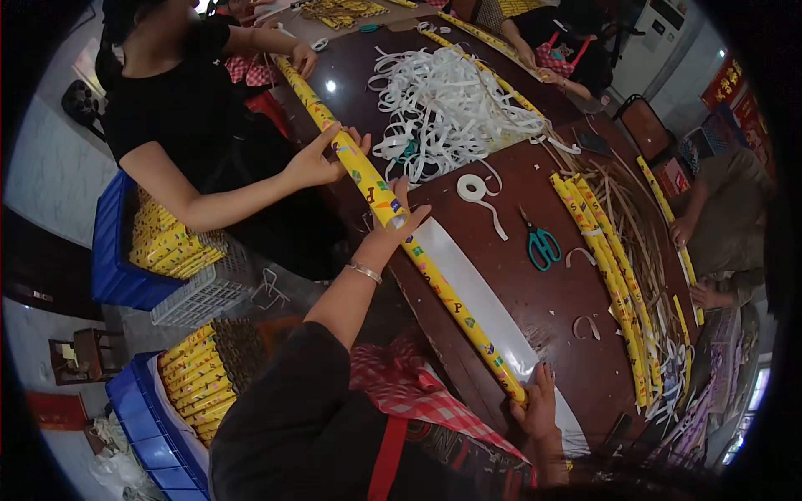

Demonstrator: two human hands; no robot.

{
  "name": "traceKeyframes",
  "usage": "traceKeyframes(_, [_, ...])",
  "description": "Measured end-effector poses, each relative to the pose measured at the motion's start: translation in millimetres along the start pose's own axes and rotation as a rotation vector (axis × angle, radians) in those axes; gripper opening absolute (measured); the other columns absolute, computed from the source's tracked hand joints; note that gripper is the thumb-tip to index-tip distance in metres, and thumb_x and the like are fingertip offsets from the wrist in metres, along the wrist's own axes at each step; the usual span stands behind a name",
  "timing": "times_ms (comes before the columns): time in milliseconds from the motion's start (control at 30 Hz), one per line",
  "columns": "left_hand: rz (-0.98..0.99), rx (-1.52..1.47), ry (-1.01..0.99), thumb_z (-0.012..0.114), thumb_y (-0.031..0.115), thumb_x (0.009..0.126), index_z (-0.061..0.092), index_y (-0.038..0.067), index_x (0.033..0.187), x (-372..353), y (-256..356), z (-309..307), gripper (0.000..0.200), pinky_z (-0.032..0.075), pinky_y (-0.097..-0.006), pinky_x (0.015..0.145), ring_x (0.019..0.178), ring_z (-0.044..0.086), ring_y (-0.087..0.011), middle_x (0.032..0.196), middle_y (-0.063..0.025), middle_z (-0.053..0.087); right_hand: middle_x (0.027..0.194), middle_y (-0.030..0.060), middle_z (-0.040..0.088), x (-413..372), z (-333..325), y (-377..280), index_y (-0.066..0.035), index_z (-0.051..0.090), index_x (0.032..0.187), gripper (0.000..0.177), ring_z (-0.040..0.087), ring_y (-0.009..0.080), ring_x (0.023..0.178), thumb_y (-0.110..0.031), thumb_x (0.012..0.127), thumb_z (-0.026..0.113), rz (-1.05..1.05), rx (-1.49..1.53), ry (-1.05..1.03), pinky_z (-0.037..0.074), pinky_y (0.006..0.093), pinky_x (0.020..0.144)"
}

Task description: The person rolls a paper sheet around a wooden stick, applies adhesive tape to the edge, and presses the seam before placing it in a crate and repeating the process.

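Observation:
A slim roll of yellow printed wrapping paper (458,311) lies slantwise along the table edge, its white underside (482,284) spread flat beside it. My left hand (399,224), fingers spread, rests at the far end of this roll. At the near end, my right hand (539,407) has its thumb and fingers around the roll's tip, fingertips over the white sheet. Just past my left hand, a co-worker's hand (322,159) supports another yellow roll (351,159), whose end comes close to my fingers.
White ribbon (443,100) is heaped on the dark table (468,250). A tape roll (472,188) and green-handled scissors (541,246) lie nearer. Bundled yellow rolls (606,275) lie right, beside brown strips (622,209). Blue crates (154,434) of rolls stand left. Other people work around the table.

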State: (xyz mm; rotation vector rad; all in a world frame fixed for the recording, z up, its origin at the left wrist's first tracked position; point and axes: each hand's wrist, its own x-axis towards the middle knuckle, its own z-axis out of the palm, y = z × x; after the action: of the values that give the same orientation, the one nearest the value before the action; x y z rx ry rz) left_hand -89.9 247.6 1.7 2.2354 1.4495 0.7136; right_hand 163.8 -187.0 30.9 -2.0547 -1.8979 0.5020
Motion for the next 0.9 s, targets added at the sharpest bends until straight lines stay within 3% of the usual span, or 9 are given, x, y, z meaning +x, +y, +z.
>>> traceKeyframes(33, [0.141, -0.012, 0.213, 0.072, 0.039, 0.077, 0.038, 0.006, 0.139, -8, 12, -6, 0.078, 0.029, -0.0525, 0.105, 0.128, 0.035, -0.0395, 0.138, -0.0212, 0.04, 0.146, 0.0264, 0.03, 0, 0, 0, -0.006, 0.059, 0.102, 0.04, 0.028, 0.0481, 0.134, -0.027, 0.071, 0.073, 0.007, -0.009, -0.003, 0.024, 0.0613, 0.106])
traceKeyframes(133, [0.364, 0.296, -0.226, 0.056, 0.056, 0.083, 0.039, 0.002, 0.139, -63, 71, -18, 0.079, 0.021, -0.0607, 0.106, 0.14, 0.019, -0.0373, 0.148, -0.0221, 0.028, 0.146, 0.0268, 0.03, 2, -2, -4, -0.006, 0.059, 0.102, 0.04, 0.028, 0.048, 0.134, -0.025, 0.07, 0.073, 0.027, -0.003, -0.009, 0.024, 0.0608, 0.106])
traceKeyframes(167, [0.297, 0.323, -0.484, 0.047, 0.065, 0.084, 0.036, 0.005, 0.141, -75, 90, -28, 0.084, 0.009, -0.0687, 0.104, 0.144, 0.008, -0.0341, 0.153, -0.0213, 0.017, 0.146, 0.0268, 0.03, 3, -3, -3, -0.006, 0.059, 0.102, 0.04, 0.028, 0.048, 0.134, -0.025, 0.07, 0.073, 0.03, -0.006, -0.013, 0.024, 0.0608, 0.106])
traceKeyframes(267, [0.134, 0.386, -0.54, 0.045, 0.068, 0.084, 0.035, 0.008, 0.143, -77, 93, -20, 0.085, 0.003, -0.0686, 0.105, 0.144, 0.006, -0.0354, 0.153, -0.0228, 0.016, 0.146, 0.0271, 0.03, 2, -1, -4, -0.006, 0.059, 0.102, 0.04, 0.028, 0.0477, 0.134, -0.024, 0.07, 0.074, 0.011, -0.01, -0.012, 0.024, 0.0606, 0.106])
traceKeyframes(500, [0.081, 0.413, -0.56, 0.043, 0.07, 0.083, 0.038, 0.005, 0.141, -67, 84, -19, 0.087, 0.006, -0.0697, 0.104, 0.141, 0.017, -0.0367, 0.149, -0.0246, 0.023, 0.144, 0.0306, 0.03, 1, -2, -3, -0.002, 0.058, 0.103, 0.042, 0.029, 0.0503, 0.133, -0.021, 0.069, 0.073, -0.038, 0.022, 0.034, 0.022, 0.0571, 0.109])
traceKeyframes(667, [0.042, 0.265, -0.503, 0.061, 0.059, 0.078, 0.05, 0.01, 0.13, -50, 77, -30, 0.073, 0.013, -0.0715, 0.102, 0.133, 0.031, -0.036, 0.14, -0.0207, 0.037, 0.145, 0.0294, 0.029, -5, 5, 7, -0.004, 0.059, 0.107, 0.045, 0.03, 0.0509, 0.132, -0.029, 0.071, 0.072, -0.037, -0.011, 0.012, 0.024, 0.0607, 0.106])
traceKeyframes(767, [-0.048, -0.516, 0.069, 0.068, 0.044, 0.08, 0.053, 0.011, 0.126, -29, 55, -11, 0.058, 0.039, -0.053, 0.095, 0.105, 0.057, -0.0266, 0.125, -0.0117, 0.052, 0.143, 0.0315, 0.03, -2, 10, 12, -0.002, 0.059, 0.103, 0.044, 0.03, 0.0516, 0.13, -0.03, 0.072, 0.072, -0.065, -0.027, 0.026, 0.025, 0.0604, 0.106])
traceKeyframes(867, [-0.761, -1.65, 0.069, 0.065, 0.028, 0.089, 0.056, 0.008, 0.111, -12, 68, -39, 0.031, 0.048, -0.028, 0.074, 0.09, 0.061, -0.0147, 0.1, -0.0023, 0.059, 0.141, 0.0325, 0.032, -8, 10, 12, -0.001, 0.058, 0.101, 0.044, 0.031, 0.0524, 0.13, -0.032, 0.073, 0.073, -0.061, -0.023, 0.031, 0.025, 0.0607, 0.105])
traceKeyframes(900, [-0.769, -1.652, 0.072, 0.065, 0.028, 0.089, 0.056, 0.008, 0.111, -18, 68, -34, 0.031, 0.048, -0.028, 0.074, 0.09, 0.061, -0.0147, 0.1, -0.0023, 0.059, 0.14, 0.0332, 0.032, -7, 9, 12, -0.002, 0.058, 0.102, 0.045, 0.03, 0.0532, 0.129, -0.032, 0.073, 0.073, -0.036, -0.022, 0.007, 0.025, 0.0616, 0.105])
